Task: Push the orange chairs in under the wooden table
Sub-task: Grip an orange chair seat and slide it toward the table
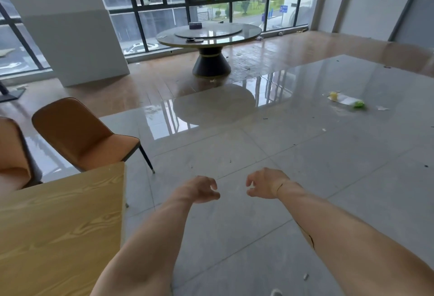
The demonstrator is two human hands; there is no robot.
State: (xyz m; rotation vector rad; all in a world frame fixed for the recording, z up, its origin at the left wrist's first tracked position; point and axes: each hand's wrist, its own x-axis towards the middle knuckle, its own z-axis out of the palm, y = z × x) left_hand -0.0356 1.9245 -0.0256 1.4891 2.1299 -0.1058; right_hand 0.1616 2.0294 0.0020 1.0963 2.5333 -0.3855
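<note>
The wooden table (61,225) fills the lower left, its corner pointing up toward the room. An orange chair (79,133) stands at the table's far edge, its seat partly tucked under the corner and its back turned left. A second orange chair (11,154) shows at the left border, also against the table. My left hand (199,190) and my right hand (265,184) hang over the grey tiles to the right of the table, fingers loosely curled and apart, holding nothing. Neither hand touches a chair.
A round dark-based table (209,35) stands near the windows. A white pillar (70,25) rises at the back left. Litter, including a yellow and green wrapper (347,102), lies on the glossy tile floor at the right.
</note>
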